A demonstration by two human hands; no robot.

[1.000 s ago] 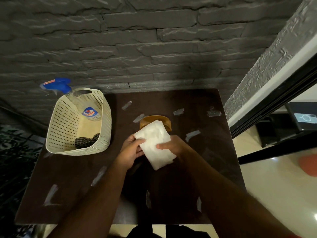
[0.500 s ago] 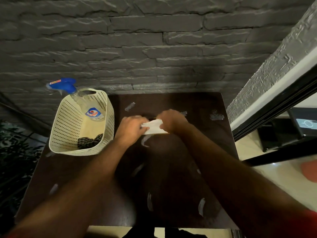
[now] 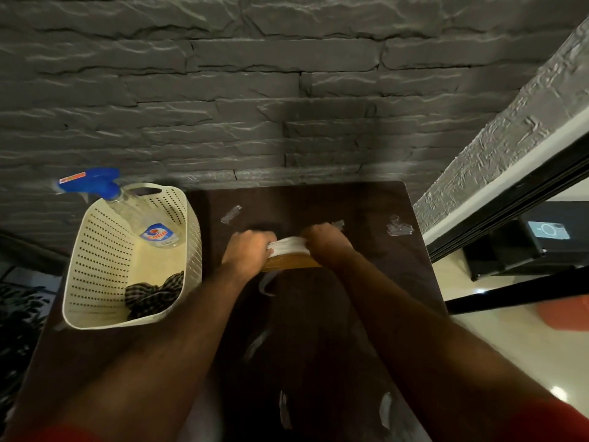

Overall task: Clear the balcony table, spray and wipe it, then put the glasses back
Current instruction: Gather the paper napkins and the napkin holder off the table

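Holding white folded napkins (image 3: 288, 244), both hands over wooden holder (image 3: 291, 262).

Dark brown counter (image 3: 318, 330), square-cornered, set against a grey stone wall; pale smears scattered over its surface. Spray bottle (image 3: 140, 218), clear with blue trigger head, leans tilted in a cream perforated basket (image 3: 95, 282) at the counter's left edge. Crumpled checked cloth (image 3: 153, 295) lies in the basket's near end. White folded napkins (image 3: 288, 245) sit mid-counter in an amber holder (image 3: 287, 261).
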